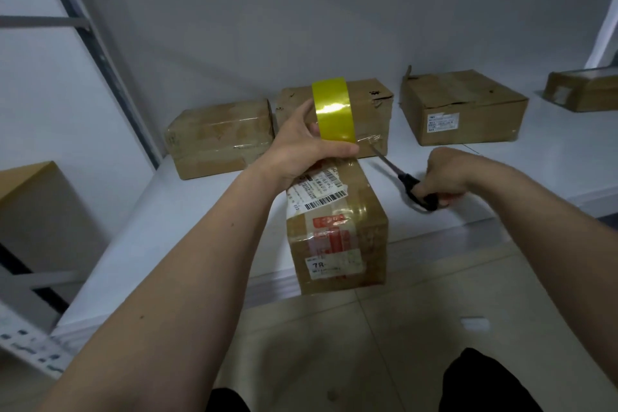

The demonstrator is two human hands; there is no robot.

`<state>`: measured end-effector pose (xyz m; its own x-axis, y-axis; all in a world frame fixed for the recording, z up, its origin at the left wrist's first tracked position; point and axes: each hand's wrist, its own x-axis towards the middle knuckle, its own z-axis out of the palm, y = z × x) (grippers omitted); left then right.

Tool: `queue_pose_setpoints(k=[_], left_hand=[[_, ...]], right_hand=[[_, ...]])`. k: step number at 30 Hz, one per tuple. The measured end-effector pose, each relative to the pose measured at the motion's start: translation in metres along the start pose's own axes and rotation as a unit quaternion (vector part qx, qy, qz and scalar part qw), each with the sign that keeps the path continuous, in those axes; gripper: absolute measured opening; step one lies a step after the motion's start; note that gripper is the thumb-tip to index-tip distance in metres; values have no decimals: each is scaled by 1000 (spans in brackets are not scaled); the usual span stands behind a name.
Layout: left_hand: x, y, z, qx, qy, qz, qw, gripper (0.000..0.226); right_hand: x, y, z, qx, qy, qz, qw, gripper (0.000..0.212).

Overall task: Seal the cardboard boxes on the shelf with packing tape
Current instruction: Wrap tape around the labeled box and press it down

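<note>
A long brown cardboard box with barcode labels and red stickers [337, 224] lies on the white shelf [187, 204], its near end jutting over the front edge, its top glossy with clear tape. Above its far end, the left hand [301, 147] grips a yellow roll of packing tape [334, 112], fingers curled round the roll's left side and thumb along its lower edge; a clear strip runs from the roll down toward the box top. The right hand [441, 174] holds black-handled scissors [404, 177], fingers closed through and round the handles, with the metal blades pointing up-left so that the tip meets the clear strip just right of the roll. Behind stand three more brown cardboard boxes against the grey wall: a tape-wrapped one on the left [220, 140], a torn one partly hidden by the roll [371, 110], and a squarer one with a white label on the right [463, 107]. Another box [582, 89] sits at the far right.
</note>
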<state>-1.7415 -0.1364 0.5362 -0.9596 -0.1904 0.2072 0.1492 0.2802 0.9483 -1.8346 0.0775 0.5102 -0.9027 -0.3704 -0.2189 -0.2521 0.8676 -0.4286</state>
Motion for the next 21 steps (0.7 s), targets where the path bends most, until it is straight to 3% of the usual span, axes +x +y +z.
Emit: queue_pose_setpoints(k=[3,5,8,13,21], left_hand=[[2,-2,-3,8,3,-14,1000,75],[4,-5,-5,11,2,-23,1000,79],[6,-5,-4,16,-1,-25,1000,78],[7,-7,-4,14,-7,-26,1000,74],[6,-9,-2,-3,-2,-24,1000,69]], right_hand=[[-5,19,-1,223,2,-71,972,8],[-10,30,1,281,-19,-118,952,13],[-21,39,-1,268,-47,-161,949,29],[-34,41,-14,211,-70,-180,958,35],[-36,35,-38,133,-36,-167,976,41]])
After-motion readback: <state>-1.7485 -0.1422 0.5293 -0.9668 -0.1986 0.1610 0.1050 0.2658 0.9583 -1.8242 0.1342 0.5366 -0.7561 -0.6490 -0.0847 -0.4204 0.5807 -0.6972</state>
